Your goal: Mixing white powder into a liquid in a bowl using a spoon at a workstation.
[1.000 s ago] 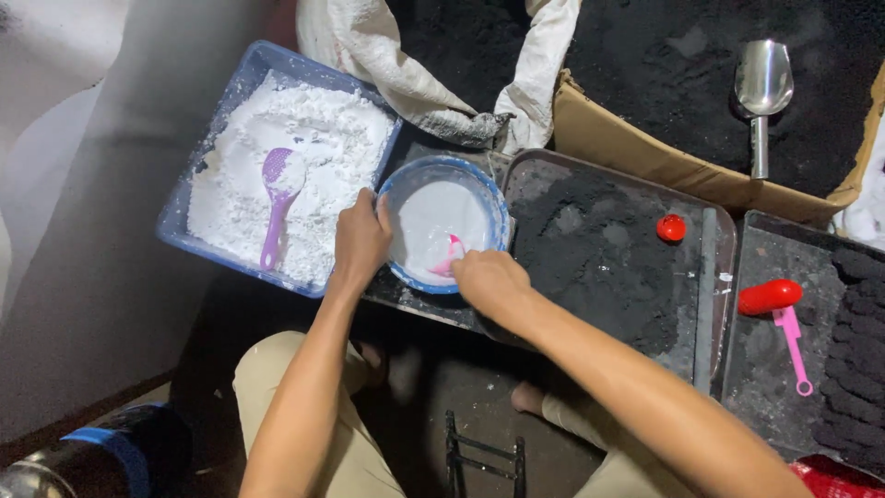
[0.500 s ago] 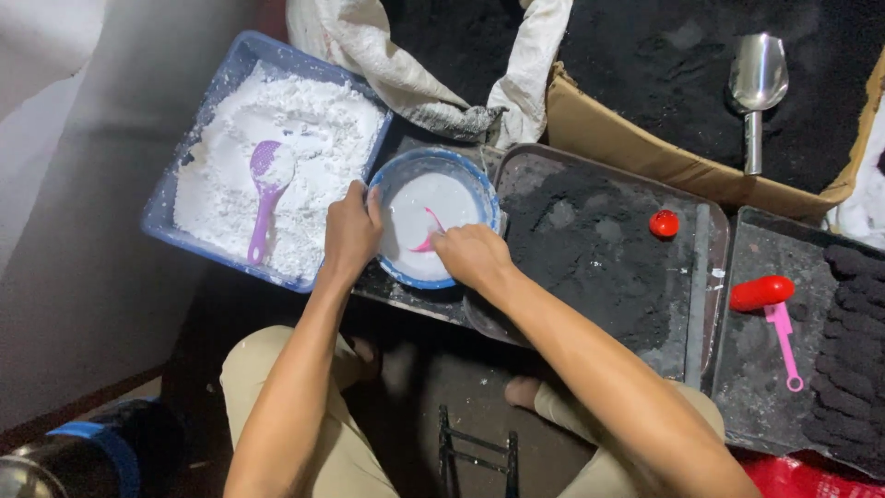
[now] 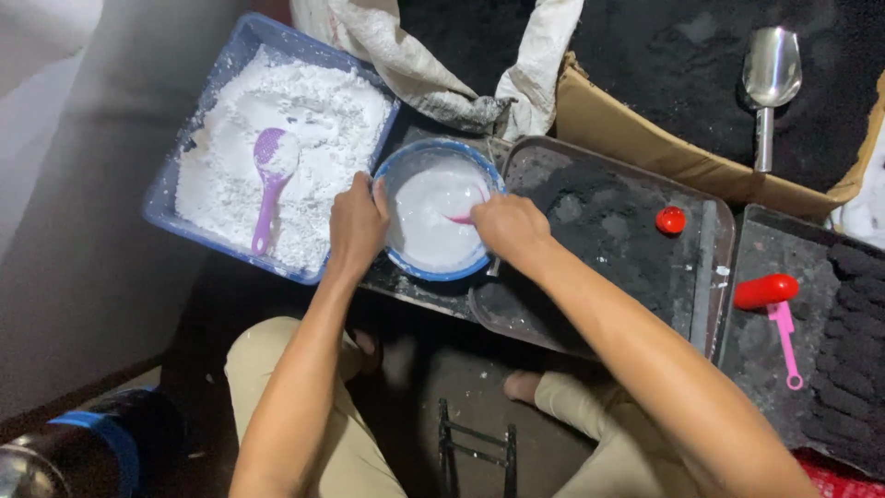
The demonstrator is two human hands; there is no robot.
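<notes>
The left hand (image 3: 358, 224) is clamped on the left rim of the blue bowl (image 3: 433, 270), fingers curled over the edge and thumb outside, gripping it firmly. The right hand (image 3: 510, 226) sits over the bowl's right side, closed around a pink spoon (image 3: 460, 219) whose tip pokes out into the white mixture (image 3: 431, 221) filling the bowl (only that small pink end shows; the handle is buried in the fist). The bowl rests in the middle of the scene, between two trays and touching both.

To its left lies a blue tray (image 3: 166, 214) heaped with white powder (image 3: 313, 120), and a purple scoop (image 3: 269, 180) rests on the powder, bowl end far, handle pointing near. To the bowl's right sits a dark metal tray (image 3: 719, 240) spread with black powder (image 3: 599, 221), a small red cap (image 3: 670, 219) lying on it near its right edge. Further right, a second dark tray carries a red cylinder (image 3: 765, 290) with a pink measuring spoon (image 3: 786, 341) just beside it, and rows of black pressed pieces (image 3: 853, 360) at the far right edge.

At the far side, a cardboard box (image 3: 645, 138) holds more black powder with a metal scoop (image 3: 770, 83) lying on top. A crumpled grey sack (image 3: 433, 69) sags beside it. The person's knees in beige trousers (image 3: 277, 369) show near.
</notes>
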